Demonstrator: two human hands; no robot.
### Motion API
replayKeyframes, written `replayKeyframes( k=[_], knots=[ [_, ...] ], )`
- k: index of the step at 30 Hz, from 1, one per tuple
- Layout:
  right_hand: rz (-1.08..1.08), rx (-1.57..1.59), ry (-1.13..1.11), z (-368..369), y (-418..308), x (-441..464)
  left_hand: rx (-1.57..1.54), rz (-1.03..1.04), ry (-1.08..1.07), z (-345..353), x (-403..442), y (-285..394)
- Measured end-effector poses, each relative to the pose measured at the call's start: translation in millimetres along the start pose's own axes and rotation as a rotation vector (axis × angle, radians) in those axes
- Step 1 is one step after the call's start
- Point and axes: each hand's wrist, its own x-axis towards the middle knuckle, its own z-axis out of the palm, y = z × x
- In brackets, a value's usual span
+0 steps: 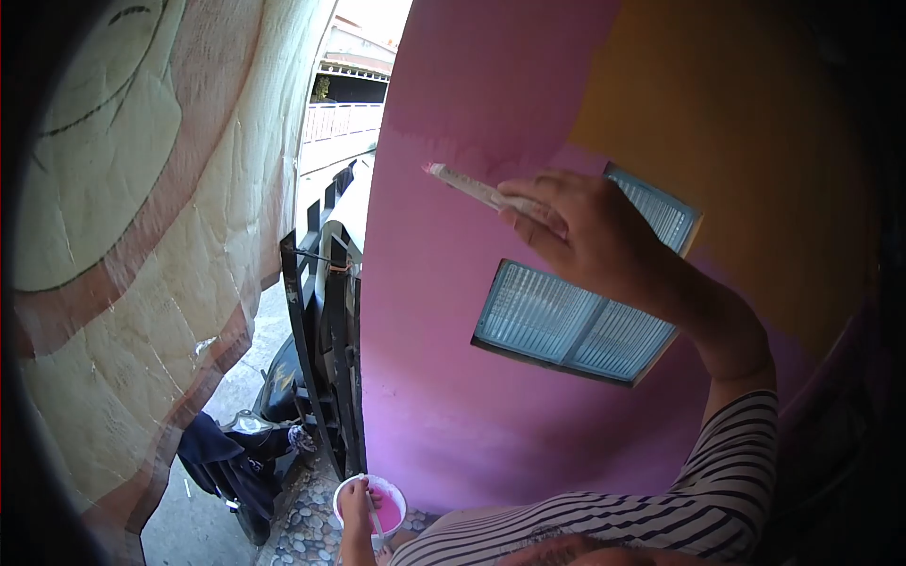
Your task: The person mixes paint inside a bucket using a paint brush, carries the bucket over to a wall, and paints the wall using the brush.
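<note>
Up against the pink wall (425,311), my right hand (566,217) grips a pale, flat brush-like tool (467,187). Its pink-stained tip points to the left, near the border between darker and lighter pink paint. Low in the view, my left hand (355,505) is closed at the rim of a white bucket (402,500). Pink paint (389,514) lies inside the bucket. A thin pale stick (375,519) slants down beside the left fingers. Whether the brush touches the wall cannot be made out.
Two louvred glass windows (538,307) (651,208) are set in the wall, with an orange painted area (717,113) on the right. A large cloth sheet (217,189) hangs at left. Below are a black metal gate (326,368), a motorcycle (283,377) and pebbled ground (302,514).
</note>
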Motion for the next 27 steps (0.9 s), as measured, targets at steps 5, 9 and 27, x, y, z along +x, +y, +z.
replayKeyframes(
  k=[5,9,27],
  knots=[
    [0.277,0.215,0.048,-35.1,65.4,56.0,0.017,0.002,-0.001,-0.7,0.6,-2.9],
    [0.367,0.166,0.055,-106.7,87.9,108.8,0.042,0.02,0.003,-1.1,-0.4,0.3],
    [-0.353,-0.655,0.0,79.4,-10.5,56.7,-0.02,0.001,0.001,-6.4,-18.6,8.9]
  ],
)
